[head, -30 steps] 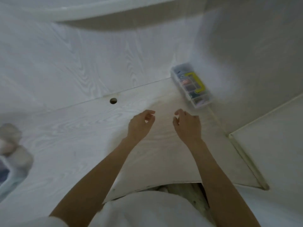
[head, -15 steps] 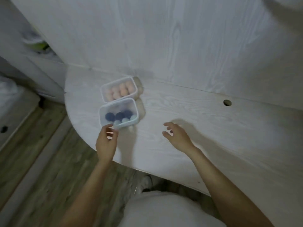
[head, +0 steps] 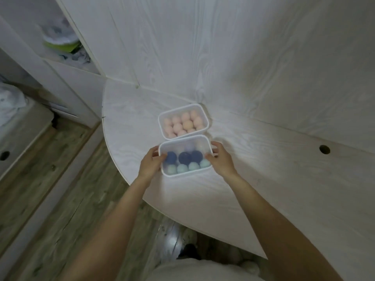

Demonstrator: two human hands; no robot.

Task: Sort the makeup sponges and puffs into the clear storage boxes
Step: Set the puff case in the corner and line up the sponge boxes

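Both hands clasp the near clear storage box from its two short sides: the left hand has its fingers curled round the left wall with the thumb over the rim, and the right hand grips the right wall the same way, its fingers wrapped at the far right corner. The box sits between the two palms, its long axis running left to right and tilted a little, the right end further away. Inside it, three dark blue sponges lie in a row between the thumbs, with a row of pale teal sponges on the wrist side of them and paler ones toward the far wall.

Just beyond the fingertips, touching or almost touching the held box, stands a second clear box packed with pink and peach sponges, lying along the same axis.

Both rest on a white wood-grain worktop with a rounded edge that curves away just left of the left hand, so little surface remains on that side; to the right of the right hand the worktop runs wide and bare as far as a cable hole. A white panelled wall rises behind the far box. Below the edge is a wood-plank floor, and white shelving holding blurred items stands at the far left.
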